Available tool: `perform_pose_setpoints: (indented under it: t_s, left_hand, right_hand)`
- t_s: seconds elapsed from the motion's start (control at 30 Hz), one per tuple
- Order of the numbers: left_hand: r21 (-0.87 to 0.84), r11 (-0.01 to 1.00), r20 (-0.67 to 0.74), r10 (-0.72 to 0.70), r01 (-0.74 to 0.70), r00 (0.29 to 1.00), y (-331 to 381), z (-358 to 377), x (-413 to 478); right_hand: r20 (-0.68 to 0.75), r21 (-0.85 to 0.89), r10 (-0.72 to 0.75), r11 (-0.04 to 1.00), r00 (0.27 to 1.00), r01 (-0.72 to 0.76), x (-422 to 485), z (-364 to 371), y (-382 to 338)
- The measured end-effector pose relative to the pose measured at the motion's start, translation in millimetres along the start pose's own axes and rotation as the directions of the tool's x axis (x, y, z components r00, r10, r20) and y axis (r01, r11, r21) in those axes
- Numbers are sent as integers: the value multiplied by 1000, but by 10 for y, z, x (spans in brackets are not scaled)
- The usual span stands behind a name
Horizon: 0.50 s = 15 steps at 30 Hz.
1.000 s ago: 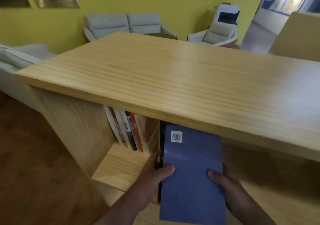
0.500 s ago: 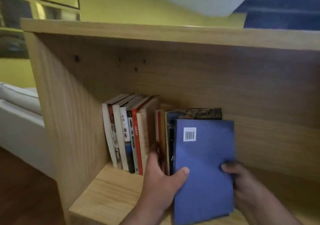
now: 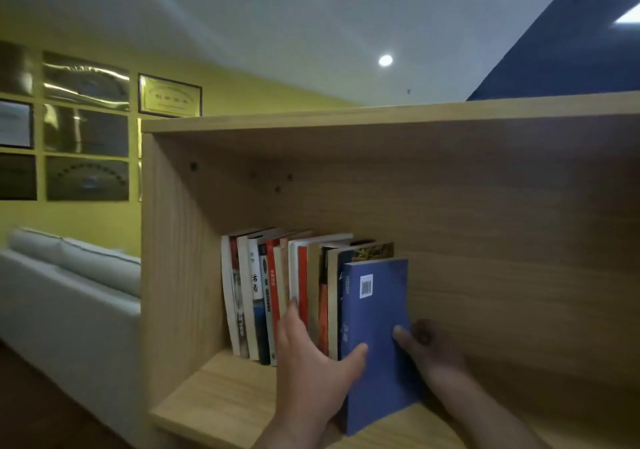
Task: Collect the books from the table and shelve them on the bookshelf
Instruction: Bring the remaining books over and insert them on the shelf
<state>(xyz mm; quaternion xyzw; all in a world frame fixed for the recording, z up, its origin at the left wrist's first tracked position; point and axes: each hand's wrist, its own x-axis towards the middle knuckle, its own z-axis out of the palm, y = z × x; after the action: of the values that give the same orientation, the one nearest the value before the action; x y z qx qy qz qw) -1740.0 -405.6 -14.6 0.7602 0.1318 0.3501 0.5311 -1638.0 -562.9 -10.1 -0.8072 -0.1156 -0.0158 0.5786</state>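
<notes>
A blue book (image 3: 377,338) with a barcode on its back cover stands upright on the wooden bookshelf (image 3: 214,400), at the right end of a row of shelved books (image 3: 277,289). My left hand (image 3: 311,372) holds the blue book's left edge, thumb on the cover and fingers reaching up along the neighbouring spines. My right hand (image 3: 429,348) grips the book's right edge from the shadowed side, thumb on the cover. The book's near bottom corner sticks out toward me past the others.
The shelf compartment is open and dark to the right of the blue book. A grey sofa (image 3: 69,296) stands left of the bookshelf against a yellow wall with framed plaques (image 3: 169,95). The shelf's side panel (image 3: 173,258) bounds the row on the left.
The view has dropped from above the shelf top to level with the compartment. Both hands have pushed the blue book deeper and more upright against the row.
</notes>
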Motion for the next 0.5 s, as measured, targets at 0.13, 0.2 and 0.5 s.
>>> perform_pose_setpoints:
  t_s: [0.13, 0.2, 0.5]
  left_hand:
    - [17, 1000, -55, 9, -8, 998, -44, 29, 48]
    - [31, 999, -62, 11, -9, 998, -64, 49, 71]
    - [175, 984, -74, 60, -46, 995, -112, 48, 115]
  right_hand:
    - [-32, -237, -89, 968, 996, 79, 150, 126, 89]
    - [-38, -338, -132, 934, 991, 112, 202, 153, 120]
    - [34, -251, -178, 951, 983, 181, -6, 141, 114]
